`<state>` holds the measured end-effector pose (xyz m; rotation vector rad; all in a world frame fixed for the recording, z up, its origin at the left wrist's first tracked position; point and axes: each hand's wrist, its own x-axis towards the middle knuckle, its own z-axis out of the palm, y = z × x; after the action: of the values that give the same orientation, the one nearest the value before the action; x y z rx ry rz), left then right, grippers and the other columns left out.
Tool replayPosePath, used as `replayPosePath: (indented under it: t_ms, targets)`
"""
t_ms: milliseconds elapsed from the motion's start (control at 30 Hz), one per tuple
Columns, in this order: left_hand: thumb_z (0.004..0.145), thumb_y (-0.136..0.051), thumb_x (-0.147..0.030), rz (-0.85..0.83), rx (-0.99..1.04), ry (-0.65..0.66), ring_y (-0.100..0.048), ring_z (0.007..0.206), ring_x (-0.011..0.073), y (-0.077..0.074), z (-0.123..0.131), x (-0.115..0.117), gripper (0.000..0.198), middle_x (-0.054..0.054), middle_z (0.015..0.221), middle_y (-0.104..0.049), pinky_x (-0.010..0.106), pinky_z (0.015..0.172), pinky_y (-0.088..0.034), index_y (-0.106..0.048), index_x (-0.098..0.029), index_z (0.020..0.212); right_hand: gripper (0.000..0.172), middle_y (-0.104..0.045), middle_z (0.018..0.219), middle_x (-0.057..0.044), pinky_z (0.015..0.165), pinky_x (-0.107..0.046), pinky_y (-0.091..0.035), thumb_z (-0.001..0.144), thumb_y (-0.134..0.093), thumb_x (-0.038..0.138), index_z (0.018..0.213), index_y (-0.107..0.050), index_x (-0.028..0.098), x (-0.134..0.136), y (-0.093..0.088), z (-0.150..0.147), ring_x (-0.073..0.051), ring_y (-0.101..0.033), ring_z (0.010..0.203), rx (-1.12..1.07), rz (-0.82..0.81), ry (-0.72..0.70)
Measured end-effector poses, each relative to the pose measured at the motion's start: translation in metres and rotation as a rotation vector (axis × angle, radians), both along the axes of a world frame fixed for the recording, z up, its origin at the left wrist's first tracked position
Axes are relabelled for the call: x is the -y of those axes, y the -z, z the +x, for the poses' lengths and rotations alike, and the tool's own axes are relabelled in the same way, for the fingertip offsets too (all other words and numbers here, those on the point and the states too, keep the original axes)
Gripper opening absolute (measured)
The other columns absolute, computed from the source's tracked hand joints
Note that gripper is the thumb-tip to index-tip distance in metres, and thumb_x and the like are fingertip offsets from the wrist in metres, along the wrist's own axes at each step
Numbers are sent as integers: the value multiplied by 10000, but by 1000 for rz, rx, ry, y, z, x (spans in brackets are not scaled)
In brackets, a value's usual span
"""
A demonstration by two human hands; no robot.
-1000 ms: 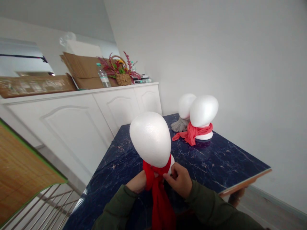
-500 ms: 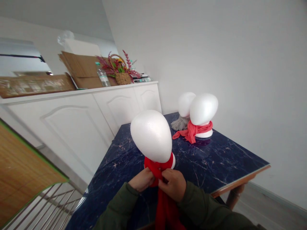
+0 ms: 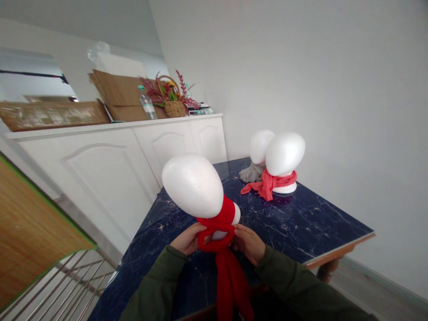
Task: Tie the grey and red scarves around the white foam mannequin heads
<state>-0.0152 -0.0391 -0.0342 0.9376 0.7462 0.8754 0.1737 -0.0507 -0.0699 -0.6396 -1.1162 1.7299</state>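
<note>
A white foam head [image 3: 193, 185] leans to the left near the table's front edge, with a red scarf [image 3: 223, 240] wrapped round its neck. My left hand [image 3: 187, 239] grips the scarf's loop on the left side. My right hand [image 3: 248, 243] grips the loop on the right. Both scarf ends hang down together between my dark green sleeves. The loop stands a little open, and white foam shows through it.
On the dark blue marble table [image 3: 301, 223] stand two more foam heads: one [image 3: 285, 155] with a coral scarf [image 3: 267, 185], one [image 3: 260, 146] behind it with a grey cloth [image 3: 249, 173]. A white cabinet [image 3: 110, 156] at left holds cardboard, a bottle [image 3: 146, 102] and a flower basket [image 3: 174, 107].
The foam head has tipped to the left. My hands have moved apart along the scarf and pulled its loop wider under the neck.
</note>
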Motion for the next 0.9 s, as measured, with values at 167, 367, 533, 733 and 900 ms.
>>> replayPosePath:
  t_ms: [167,367,533,733,900]
  targets:
    - [655,-585,-191,-48,-113,-107,-425,349,56,-2,-21,-3,203,-21,469,-561,165,384,-333,-625,-97,831,337,-363,486,71,375,-180,-147,660,-554,481,678,-417,174,-6,-4,8,-44,-253,385,-27,-97,95]
    - [666,-555,-182,-93,-103,-444,-629,687,212,-10,-74,-9,268,65,777,-678,345,663,-498,-577,-109,923,408,-493,584,49,482,-199,-317,543,-691,419,688,-398,174,-26,-2,38,-75,-430,493,112,87,219]
    - [663,-604,-196,-7,-196,-374,-635,691,204,-2,-71,-19,295,71,799,-677,324,668,-504,-570,-120,946,266,-531,640,35,535,-229,-378,601,-611,248,758,-407,182,-32,13,43,-110,-494,560,296,289,159]
    - [599,-648,-135,65,-261,-463,-630,780,202,6,-40,-27,402,59,843,-676,315,735,-482,-553,-161,988,301,-574,844,-50,709,-300,-400,665,-494,166,965,-506,147,-52,11,32,-165,-521,747,925,622,497]
    - [616,-629,-203,100,-294,-527,-618,834,222,9,-33,-29,356,62,818,-681,323,800,-453,-590,-128,961,235,-552,1016,-115,876,-372,-295,779,-402,198,954,-544,130,-68,0,19,-220,-450,997,1264,781,438]
